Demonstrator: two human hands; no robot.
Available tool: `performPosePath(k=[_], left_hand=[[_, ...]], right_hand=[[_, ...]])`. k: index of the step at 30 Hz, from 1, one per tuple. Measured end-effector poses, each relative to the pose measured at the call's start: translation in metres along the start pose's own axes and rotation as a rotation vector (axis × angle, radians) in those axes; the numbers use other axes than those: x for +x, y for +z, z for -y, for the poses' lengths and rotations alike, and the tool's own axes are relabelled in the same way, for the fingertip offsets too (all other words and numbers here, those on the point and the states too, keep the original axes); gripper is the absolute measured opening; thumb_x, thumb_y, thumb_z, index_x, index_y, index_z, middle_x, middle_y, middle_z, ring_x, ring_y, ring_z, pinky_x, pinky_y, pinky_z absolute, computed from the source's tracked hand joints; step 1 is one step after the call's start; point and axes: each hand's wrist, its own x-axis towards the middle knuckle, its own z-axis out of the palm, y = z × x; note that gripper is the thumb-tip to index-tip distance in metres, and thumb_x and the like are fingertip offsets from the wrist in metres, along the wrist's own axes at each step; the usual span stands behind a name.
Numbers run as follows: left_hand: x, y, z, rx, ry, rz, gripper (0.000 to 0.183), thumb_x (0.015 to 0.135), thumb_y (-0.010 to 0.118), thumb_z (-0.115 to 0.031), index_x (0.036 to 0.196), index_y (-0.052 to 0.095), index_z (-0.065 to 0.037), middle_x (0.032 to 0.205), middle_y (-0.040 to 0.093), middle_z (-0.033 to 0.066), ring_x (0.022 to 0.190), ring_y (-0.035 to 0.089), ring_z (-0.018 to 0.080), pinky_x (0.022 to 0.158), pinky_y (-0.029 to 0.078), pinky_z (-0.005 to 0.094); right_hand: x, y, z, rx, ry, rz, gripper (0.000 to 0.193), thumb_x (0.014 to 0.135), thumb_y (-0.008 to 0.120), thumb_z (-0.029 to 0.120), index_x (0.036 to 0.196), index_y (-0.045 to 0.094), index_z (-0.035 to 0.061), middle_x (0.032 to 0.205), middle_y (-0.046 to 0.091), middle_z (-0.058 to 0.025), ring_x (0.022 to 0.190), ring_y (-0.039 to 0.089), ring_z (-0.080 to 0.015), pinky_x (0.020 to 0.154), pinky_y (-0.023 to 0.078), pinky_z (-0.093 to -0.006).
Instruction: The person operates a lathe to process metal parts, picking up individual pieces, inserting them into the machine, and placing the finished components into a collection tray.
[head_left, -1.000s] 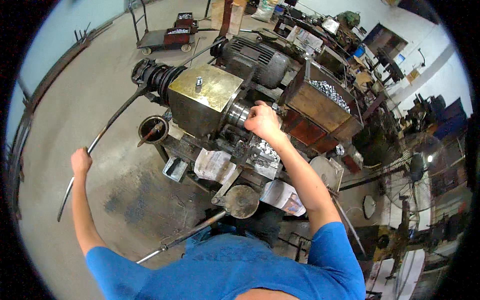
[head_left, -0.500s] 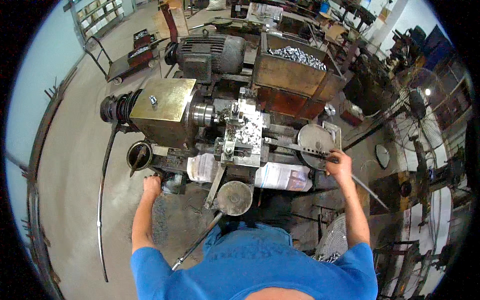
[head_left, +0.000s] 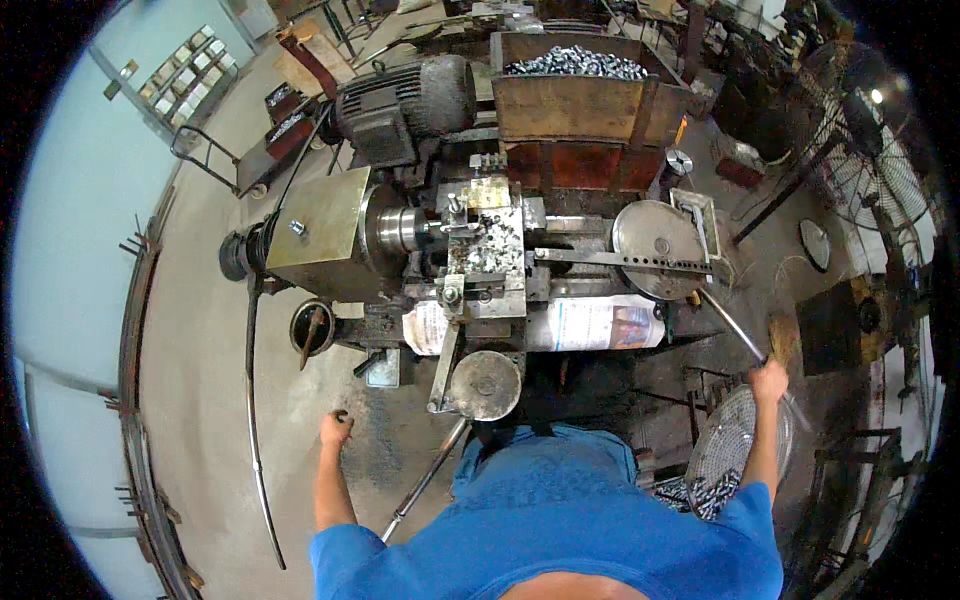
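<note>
My right hand (head_left: 768,381) is closed round a long metal lever rod (head_left: 733,322), which slopes down and right from the round plate (head_left: 657,246) at the lathe's right end. My left hand (head_left: 337,429) hangs over the floor, left of the lathe, its fingers curled round something small and dark that I cannot make out. Between the arms stands the small lathe, with a chuck (head_left: 398,229) facing a chip-covered tool slide (head_left: 485,255). A second round plate (head_left: 486,386) with its own lever rod (head_left: 426,482) sits in front of the slide.
Behind the lathe are a motor (head_left: 405,107) and a rusty bin (head_left: 570,108) heaped with small metal parts. A mesh basket (head_left: 722,445) holding metal pieces stands by my right forearm. A dark pot (head_left: 312,328) with a stick is at the left. A fan (head_left: 880,165) stands far right.
My right hand has left the perforated bar and moved down and right onto the lever rod. My left hand has drawn back from the lathe's front left. The view has shifted.
</note>
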Motion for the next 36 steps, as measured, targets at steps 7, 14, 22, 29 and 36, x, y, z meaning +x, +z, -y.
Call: performPosePath(k=[7,14,22,29,36], left_hand=[[-0.037,0.024,-0.028,-0.114,-0.025,0.075,0.022,0.076,0.059,-0.007,0.094,0.059,0.006,0.064,0.060,0.0127,0.056,0.061,0.0176,0.040,0.046,0.0286],[0.001,0.029,-0.057,-0.209,0.127,0.013,0.029,0.074,0.057,-0.004,0.102,0.058,0.005,0.074,0.063,0.0164,0.058,0.063,0.0205,0.047,0.052,0.0316],[-0.008,0.014,-0.078,-0.171,0.112,0.047,0.028,0.074,0.060,-0.005,0.100,0.058,0.006,0.071,0.063,0.0170,0.054,0.062,0.0211,0.046,0.050,0.0312],[0.021,-0.010,-0.120,0.267,0.305,-0.224,0.039,0.072,0.063,-0.020,0.108,0.057,-0.003,0.089,0.063,0.0172,0.079,0.062,0.0292,0.070,0.049,0.0391],[0.045,0.031,-0.137,0.567,0.480,-0.290,0.037,0.077,0.058,-0.041,0.092,0.062,-0.007,0.085,0.063,0.0166,0.077,0.061,0.0346,0.066,0.049,0.0431]], right_hand=[[-0.116,-0.056,0.060,0.097,0.145,0.173,0.042,0.052,0.066,0.025,0.086,0.055,0.0021,0.067,0.059,-0.0200,0.063,0.059,-0.0376,0.057,0.047,-0.0459],[-0.133,-0.081,0.084,0.189,0.189,0.211,0.044,0.051,0.061,0.024,0.088,0.053,0.0013,0.064,0.058,-0.0220,0.062,0.057,-0.0415,0.059,0.045,-0.0494],[-0.111,-0.068,0.072,0.156,0.178,0.237,0.040,0.061,0.058,0.030,0.093,0.056,0.0058,0.074,0.061,-0.0187,0.064,0.059,-0.0383,0.062,0.046,-0.0492],[0.042,-0.024,0.007,-0.209,0.121,0.028,0.057,0.064,0.066,0.030,0.116,0.052,0.0127,0.111,0.055,-0.0114,0.104,0.051,-0.0297,0.081,0.044,-0.0439],[0.073,-0.057,0.071,-0.049,0.093,-0.055,0.067,0.059,0.066,0.028,0.121,0.047,0.0098,0.122,0.047,-0.0128,0.114,0.042,-0.0297,0.095,0.032,-0.0476]])
